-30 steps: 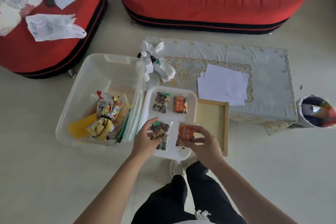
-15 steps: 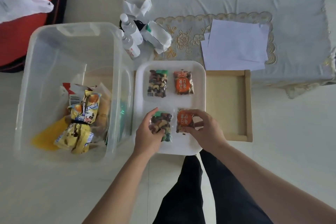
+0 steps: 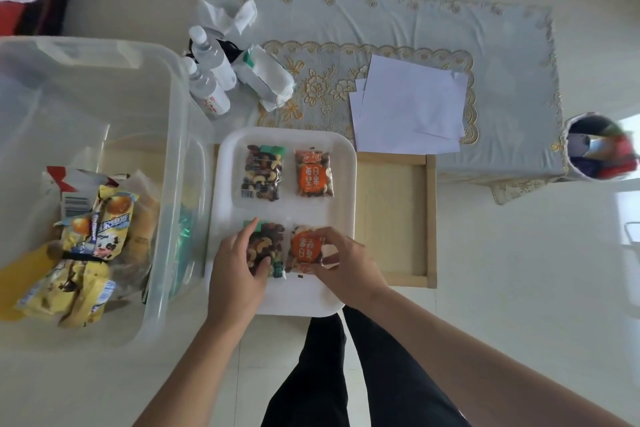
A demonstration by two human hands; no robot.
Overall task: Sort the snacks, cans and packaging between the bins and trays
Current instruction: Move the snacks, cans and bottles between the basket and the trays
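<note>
A white tray (image 3: 228, 177) lies on the floor with four nut packets in a square. At its far side sit a green-topped nut packet (image 3: 262, 172) and an orange-labelled packet (image 3: 313, 174). My left hand (image 3: 239, 263) pinches the near green-topped nut packet (image 3: 266, 246) between thumb and fingers. My right hand (image 3: 341, 262) grips the near orange-labelled packet (image 3: 304, 248) by its right edge. Both packets rest on the tray. A clear plastic bin (image 3: 173, 135) on the left holds yellow snack bags (image 3: 86, 253) and other wrappers.
A wooden tray (image 3: 394, 215) sticks out from under the white tray's right side. Beyond lie two bottles (image 3: 207, 76), tissues (image 3: 266, 80) and white paper sheets (image 3: 408, 104) on a cloth-covered low table (image 3: 502, 55). A small round bin (image 3: 599, 146) stands at right.
The camera has moved in closer and tilted down over the trays. Both hands stay on the two near packets, which have shifted only slightly.
</note>
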